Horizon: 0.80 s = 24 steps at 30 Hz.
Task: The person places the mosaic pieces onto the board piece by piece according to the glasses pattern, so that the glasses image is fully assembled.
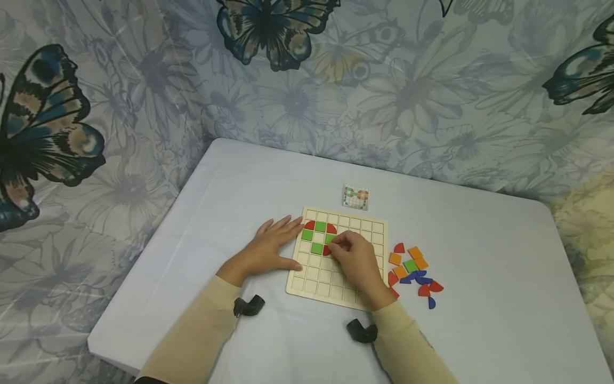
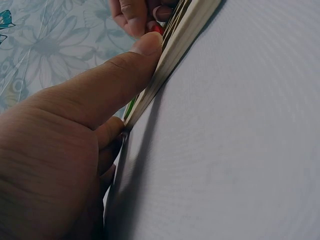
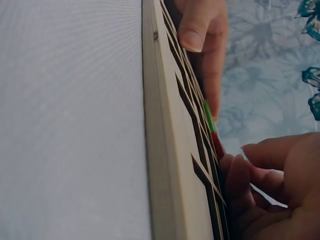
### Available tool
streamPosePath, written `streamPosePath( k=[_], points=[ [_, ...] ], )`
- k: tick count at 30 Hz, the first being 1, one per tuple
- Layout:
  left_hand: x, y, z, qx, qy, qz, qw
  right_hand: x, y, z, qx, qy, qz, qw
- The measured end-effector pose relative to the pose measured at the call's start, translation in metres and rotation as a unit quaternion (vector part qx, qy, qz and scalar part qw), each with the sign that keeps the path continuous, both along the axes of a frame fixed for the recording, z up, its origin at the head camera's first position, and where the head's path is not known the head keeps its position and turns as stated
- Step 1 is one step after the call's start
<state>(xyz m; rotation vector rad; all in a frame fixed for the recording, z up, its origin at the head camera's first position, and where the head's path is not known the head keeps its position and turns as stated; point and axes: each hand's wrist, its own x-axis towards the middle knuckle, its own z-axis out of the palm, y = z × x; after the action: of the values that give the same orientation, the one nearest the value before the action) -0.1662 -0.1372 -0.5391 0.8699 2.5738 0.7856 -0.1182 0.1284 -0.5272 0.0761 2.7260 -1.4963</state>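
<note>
A square wooden grid board lies on the table with green square tiles and red quarter-circle tiles set in its upper left cells. My left hand rests spread at the board's left edge, the thumb on its rim. Over the board, my right hand has curled fingers and holds a red quarter-circle tile by its edge, at a cell below a green tile. The same red tile shows at the fingertips in the right wrist view; the fingers partly cover it.
Right of the board lies a loose pile of orange squares, blue pieces, red quarter circles and a green square. A small printed pattern card lies behind the board. Patterned cloth hangs behind the white table.
</note>
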Motion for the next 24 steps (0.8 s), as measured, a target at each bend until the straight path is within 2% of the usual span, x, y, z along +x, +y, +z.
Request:
streamPosePath(
  k=[7, 18, 24],
  points=[
    [0.0002, 0.0003, -0.0013, -0.002, -0.003, 0.002, 1.0, 0.0021, 0.001, 0.0002, -0.028, -0.011, -0.014, 0.9994],
    [-0.0006, 0.0, -0.0017, -0.005, 0.0, 0.003, 1.0, 0.0024, 0.0003, 0.0024, -0.057, -0.001, -0.008, 0.9983],
    [-0.0002, 0.0005, -0.0008, -0.004, -0.002, 0.003, 1.0, 0.0023, 0.0019, 0.0013, -0.092, -0.003, 0.0, 0.9958]
  ],
)
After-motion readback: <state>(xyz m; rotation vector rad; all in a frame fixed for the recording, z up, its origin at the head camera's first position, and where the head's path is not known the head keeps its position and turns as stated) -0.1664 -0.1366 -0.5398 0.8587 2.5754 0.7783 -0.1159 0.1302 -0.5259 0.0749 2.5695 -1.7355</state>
